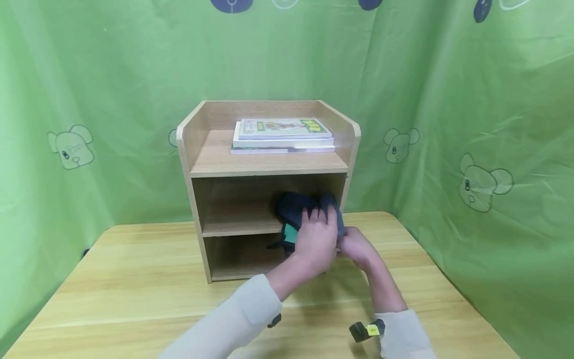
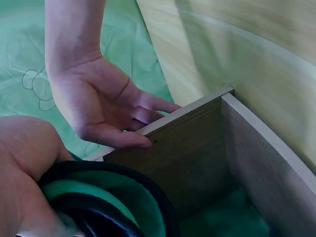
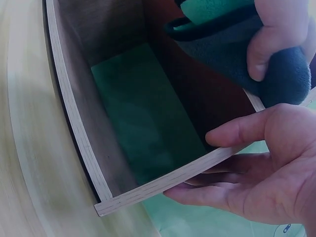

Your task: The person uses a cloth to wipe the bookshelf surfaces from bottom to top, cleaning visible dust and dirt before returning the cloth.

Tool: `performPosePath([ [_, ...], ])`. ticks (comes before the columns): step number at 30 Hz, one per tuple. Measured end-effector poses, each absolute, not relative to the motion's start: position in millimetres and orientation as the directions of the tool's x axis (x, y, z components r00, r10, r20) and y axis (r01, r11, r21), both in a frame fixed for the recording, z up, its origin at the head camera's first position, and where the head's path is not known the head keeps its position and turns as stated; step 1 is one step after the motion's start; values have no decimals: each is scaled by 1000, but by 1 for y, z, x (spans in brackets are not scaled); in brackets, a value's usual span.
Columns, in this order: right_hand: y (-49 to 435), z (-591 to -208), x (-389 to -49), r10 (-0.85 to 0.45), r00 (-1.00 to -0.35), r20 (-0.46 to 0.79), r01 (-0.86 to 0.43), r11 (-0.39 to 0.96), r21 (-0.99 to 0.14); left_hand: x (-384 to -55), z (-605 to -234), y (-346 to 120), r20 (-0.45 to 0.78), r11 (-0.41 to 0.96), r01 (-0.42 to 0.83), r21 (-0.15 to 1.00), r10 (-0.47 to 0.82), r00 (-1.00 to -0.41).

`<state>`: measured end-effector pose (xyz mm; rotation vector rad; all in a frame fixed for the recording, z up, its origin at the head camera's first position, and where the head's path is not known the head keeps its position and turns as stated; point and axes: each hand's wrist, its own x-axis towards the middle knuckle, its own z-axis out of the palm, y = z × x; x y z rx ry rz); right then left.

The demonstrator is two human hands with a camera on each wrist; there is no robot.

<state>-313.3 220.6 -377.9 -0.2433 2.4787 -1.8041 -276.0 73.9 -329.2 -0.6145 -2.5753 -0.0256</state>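
A small wooden shelf unit point(image 1: 269, 172) stands on the table. In the head view my left hand point(image 1: 316, 239) holds a soft dark blue fabric item point(image 1: 291, 207) at the right part of the middle compartment. The item has a green lining and black edging, and its exact kind cannot be told. The left wrist view shows its rounded, layered opening close by my left hand point(image 2: 24, 182). My right hand point(image 3: 276, 163) grips the edge of the unit's right side panel point(image 3: 168, 180), thumb on the inner side and fingers outside. The fabric item hangs just beside that thumb.
Several stacked books point(image 1: 282, 134) lie on the unit's top board, between raised side walls. Below the middle board point(image 1: 237, 229) is a lower compartment point(image 1: 242, 257). The wooden table point(image 1: 134, 279) extends around the unit, with a green patterned curtain point(image 1: 134, 75) behind and at the sides.
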Motion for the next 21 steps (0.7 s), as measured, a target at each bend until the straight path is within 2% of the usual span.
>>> performPosePath([
  [13, 223, -376, -312, -157, -988, -9, -48, 355, -934, -272, -323, 65, 328, 899, 408, -160, 438, -837],
  [21, 223, -377, -314, -154, -988, -30, -27, 356, -934, -271, -325, 57, 332, 890, 426, -160, 455, -826],
])
